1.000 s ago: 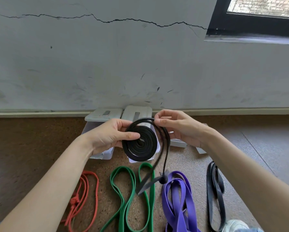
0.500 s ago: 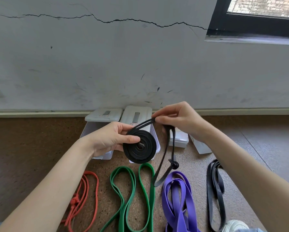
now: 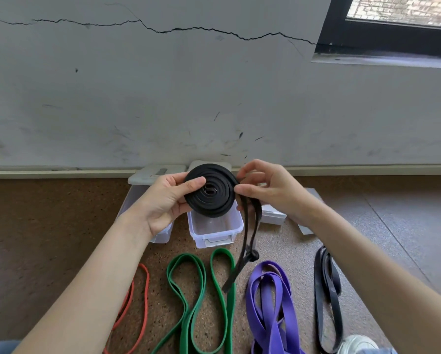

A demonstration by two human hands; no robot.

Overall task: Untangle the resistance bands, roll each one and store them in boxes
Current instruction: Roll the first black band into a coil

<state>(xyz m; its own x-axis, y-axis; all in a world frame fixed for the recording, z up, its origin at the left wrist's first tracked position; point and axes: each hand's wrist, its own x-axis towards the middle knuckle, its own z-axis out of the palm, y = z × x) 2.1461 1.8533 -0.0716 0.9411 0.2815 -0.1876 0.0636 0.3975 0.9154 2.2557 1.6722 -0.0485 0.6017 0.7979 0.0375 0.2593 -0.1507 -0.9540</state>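
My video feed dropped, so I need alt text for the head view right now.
Two hands hold a black band rolled into a flat coil above an open clear box: the left hand grips the coil and the right hand pinches its loose, knotted tail. Red, green, purple and dark bands lie unrolled on the floor.
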